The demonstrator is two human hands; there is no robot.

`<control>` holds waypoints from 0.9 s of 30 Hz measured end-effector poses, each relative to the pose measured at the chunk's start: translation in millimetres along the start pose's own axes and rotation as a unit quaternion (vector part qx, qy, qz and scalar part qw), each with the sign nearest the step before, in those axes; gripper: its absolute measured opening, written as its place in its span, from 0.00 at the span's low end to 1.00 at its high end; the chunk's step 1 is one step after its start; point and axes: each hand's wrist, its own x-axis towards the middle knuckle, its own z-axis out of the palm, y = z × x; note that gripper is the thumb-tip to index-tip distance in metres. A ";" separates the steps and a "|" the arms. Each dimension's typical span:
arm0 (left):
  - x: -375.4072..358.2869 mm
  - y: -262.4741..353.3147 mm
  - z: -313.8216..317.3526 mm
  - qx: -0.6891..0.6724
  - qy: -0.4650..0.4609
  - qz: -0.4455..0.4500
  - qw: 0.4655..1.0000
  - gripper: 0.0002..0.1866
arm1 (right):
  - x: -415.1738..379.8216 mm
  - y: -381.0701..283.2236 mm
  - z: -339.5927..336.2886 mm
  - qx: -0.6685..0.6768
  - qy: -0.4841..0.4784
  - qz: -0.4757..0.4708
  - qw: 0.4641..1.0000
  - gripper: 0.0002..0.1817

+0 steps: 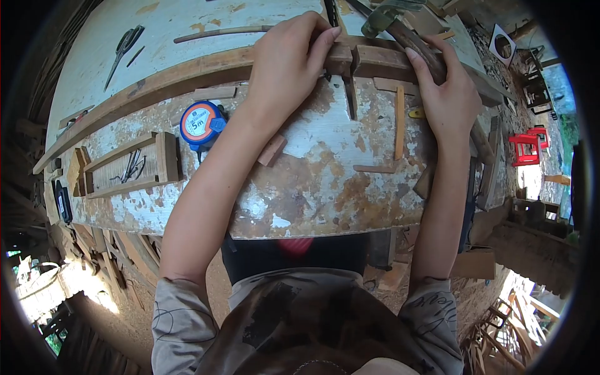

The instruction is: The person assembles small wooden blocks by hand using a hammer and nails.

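Observation:
A long wooden bar (156, 82) crosses the worn workbench (312, 187), with a dark gap near its middle. My left hand (290, 62) rests over the bar just left of that gap, its fingers bent and closed at the bar; what they hold, if anything, is hidden. To the right, my right hand (447, 87) is wrapped round the wooden handle of a hammer (403, 34), whose greenish head lies beyond the bar. Beside my left forearm sit a blue and orange tape measure (201, 122) and a small wood block (272, 150).
Scissors (127, 47) and a thin stick (219, 33) lie beyond the bar. At the left is a wooden tray (164, 156) with nails. Thin wood strips (399, 122) lie near my right hand. Red stools (526, 149) stand off to the right.

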 end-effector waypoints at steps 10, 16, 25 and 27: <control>10.0 15.2 -12.2 -0.050 0.028 -0.073 0.996 0.11 | -3.5 1.4 0.7 -0.006 0.008 0.007 1.000 0.27; 9.6 14.4 -11.7 -0.044 0.021 -0.064 0.997 0.11 | -5.1 1.9 2.2 0.000 0.017 0.014 1.000 0.29; 7.9 11.9 -9.0 -0.027 0.024 -0.047 0.998 0.12 | -5.0 5.9 3.7 -0.015 -0.002 0.024 1.000 0.30; 7.2 11.1 -8.4 -0.020 0.026 -0.039 0.999 0.12 | -7.0 -2.4 -2.8 0.002 0.006 0.023 1.000 0.27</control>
